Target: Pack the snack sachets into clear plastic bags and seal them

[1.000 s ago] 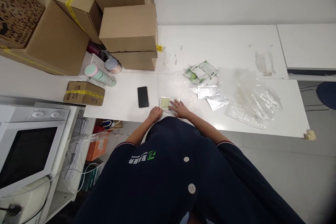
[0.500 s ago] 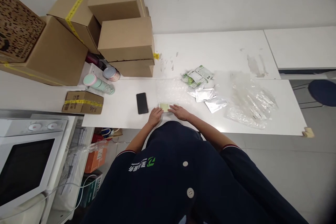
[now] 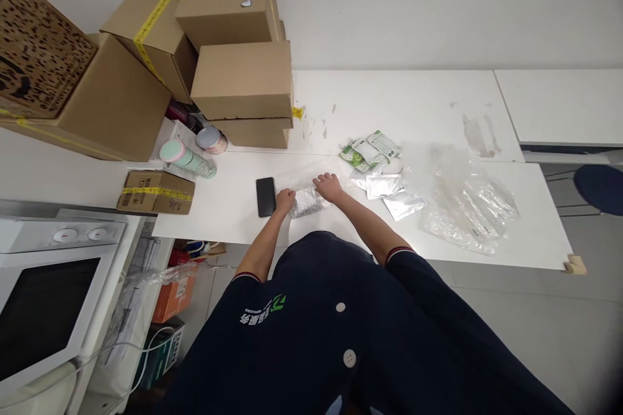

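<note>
A flat, silvery bundle in clear bubble wrap (image 3: 308, 202) lies on the white table in front of my body. At its left end my left hand (image 3: 285, 200) is closed, its fingers pinching the edge of the wrap. My right hand (image 3: 328, 187) bends its fingers over the far right part of the wrap and grips it there. More of the wrap spreads away on the table beyond my hands. Right of my right hand are silver foil pouches (image 3: 384, 186) and several green-and-white sachets (image 3: 368, 151).
A black phone (image 3: 265, 197) lies left of my left hand. Stacked cardboard boxes (image 3: 243, 81), a mint-green bottle (image 3: 187, 159) and a tin (image 3: 211, 140) stand at the left. Loose clear bubble wrap (image 3: 470, 198) covers part of the right side. A microwave (image 3: 53, 298) is at lower left.
The yellow-green packet between my hands no longer shows; a silvery wrapped surface is there instead. My right hand has moved farther from my body, and my left hand has closed on the wrap.
</note>
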The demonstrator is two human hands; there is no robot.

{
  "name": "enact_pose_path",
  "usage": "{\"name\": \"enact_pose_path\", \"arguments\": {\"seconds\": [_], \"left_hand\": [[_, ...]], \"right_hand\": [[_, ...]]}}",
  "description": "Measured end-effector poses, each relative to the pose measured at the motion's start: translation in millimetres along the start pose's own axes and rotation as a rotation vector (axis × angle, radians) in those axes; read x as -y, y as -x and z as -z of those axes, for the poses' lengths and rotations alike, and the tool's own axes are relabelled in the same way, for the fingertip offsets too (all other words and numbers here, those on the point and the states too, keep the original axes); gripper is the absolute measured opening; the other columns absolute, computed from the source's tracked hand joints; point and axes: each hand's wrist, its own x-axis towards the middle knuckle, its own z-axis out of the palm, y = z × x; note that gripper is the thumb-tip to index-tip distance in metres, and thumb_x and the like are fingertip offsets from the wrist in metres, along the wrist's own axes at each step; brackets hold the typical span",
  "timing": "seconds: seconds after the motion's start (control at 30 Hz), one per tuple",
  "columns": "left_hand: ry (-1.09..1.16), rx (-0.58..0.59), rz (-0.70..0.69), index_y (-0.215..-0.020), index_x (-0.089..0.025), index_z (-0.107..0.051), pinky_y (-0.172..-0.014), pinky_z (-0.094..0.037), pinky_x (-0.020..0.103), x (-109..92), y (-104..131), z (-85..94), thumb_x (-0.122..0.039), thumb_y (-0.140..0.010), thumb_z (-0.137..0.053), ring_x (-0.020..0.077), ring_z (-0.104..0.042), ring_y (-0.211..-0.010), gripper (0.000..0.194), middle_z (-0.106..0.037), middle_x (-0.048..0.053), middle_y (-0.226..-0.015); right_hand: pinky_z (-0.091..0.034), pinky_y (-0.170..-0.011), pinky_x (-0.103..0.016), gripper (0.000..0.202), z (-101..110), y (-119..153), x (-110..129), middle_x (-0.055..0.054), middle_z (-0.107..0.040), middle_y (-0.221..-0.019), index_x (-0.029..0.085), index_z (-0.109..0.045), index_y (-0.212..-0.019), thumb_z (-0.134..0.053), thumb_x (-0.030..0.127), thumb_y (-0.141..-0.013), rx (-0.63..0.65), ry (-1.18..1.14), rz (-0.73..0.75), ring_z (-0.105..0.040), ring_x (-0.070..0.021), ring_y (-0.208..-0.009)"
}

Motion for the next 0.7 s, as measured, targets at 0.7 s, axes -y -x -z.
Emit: {"name": "enact_pose_path", "arguments": {"seconds": [0.7], "left_hand": [[-0.32,0.109,-0.433,-0.133,-0.022,-0.049,-0.111,-0.022,0.05,-20.9,74.9,-1.7,-0.045,-0.088,-0.051,0.0336,-0.036,-0.133,0.051,-0.049,0.013,-0.138]], "right_hand": [[-0.024,-0.102,-0.065,0.049,-33.1,42.1,12.8,-0.016,-0.047,-0.142,0.021,-0.051,-0.135,-0.045,0.015,-0.087,0.17,0.057,0.165,-0.041,-0.0376,-0.13]]}}
